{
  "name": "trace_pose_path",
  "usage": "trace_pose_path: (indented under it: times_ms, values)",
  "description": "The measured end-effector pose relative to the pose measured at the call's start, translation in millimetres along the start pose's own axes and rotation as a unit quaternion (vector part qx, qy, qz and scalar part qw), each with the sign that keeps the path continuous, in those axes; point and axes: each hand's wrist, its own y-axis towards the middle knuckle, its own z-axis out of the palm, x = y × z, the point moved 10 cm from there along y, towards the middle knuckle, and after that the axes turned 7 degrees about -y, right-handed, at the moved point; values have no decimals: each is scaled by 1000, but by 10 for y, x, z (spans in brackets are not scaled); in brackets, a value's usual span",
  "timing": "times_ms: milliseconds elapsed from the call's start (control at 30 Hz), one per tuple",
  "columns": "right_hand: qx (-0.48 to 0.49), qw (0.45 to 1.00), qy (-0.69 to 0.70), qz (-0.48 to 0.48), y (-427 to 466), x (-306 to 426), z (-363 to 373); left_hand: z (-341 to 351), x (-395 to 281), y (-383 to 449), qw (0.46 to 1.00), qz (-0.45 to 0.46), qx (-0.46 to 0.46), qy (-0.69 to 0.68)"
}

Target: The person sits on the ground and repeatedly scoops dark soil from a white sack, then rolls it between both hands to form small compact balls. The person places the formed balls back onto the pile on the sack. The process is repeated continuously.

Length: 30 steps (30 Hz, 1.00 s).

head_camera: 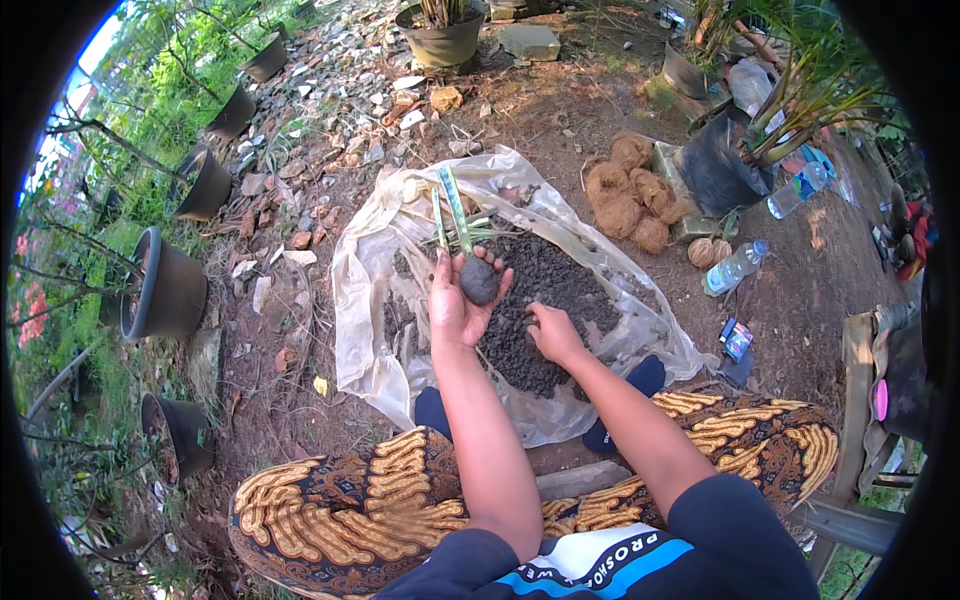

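Note:
My left hand [466, 300], palm up with fingers curled, cradles a rounded ball of dark soil [478, 280]. A green variegated leaf cutting [454, 206] stands up out of the ball. Just right of it, my right hand [553, 330] hovers over or touches the heap of dark crumbly soil [536, 375]; its fingers are bent, and whether they pinch any soil cannot be told. The heap lies on a whitish plastic sheet [360, 337]. More narrow leaf cuttings [486, 231] lie behind my left hand, at the heap's far edge.
Brown fibre balls [630, 191] are piled beyond the sheet at right, near a twine ball [703, 253], a plastic bottle [736, 268] and a black plant bag [724, 165]. Potted plants line the left, one in a large black pot [169, 289]. Stone rubble [300, 187] covers ground ahead.

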Motion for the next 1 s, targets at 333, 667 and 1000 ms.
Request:
trace_pose_path:
  times_ms: [333,667,1000]
  values:
    - [-2,627,739,247,-531,248,-739,12,457,222,998,-68,-11,-2]
    - [-79,687,703,165,-350,44,-880,79,609,196,996,-65,-4,62]
    - [-149,802,548,186,-333,-129,-932,75,732,30,986,-22,-24,162]
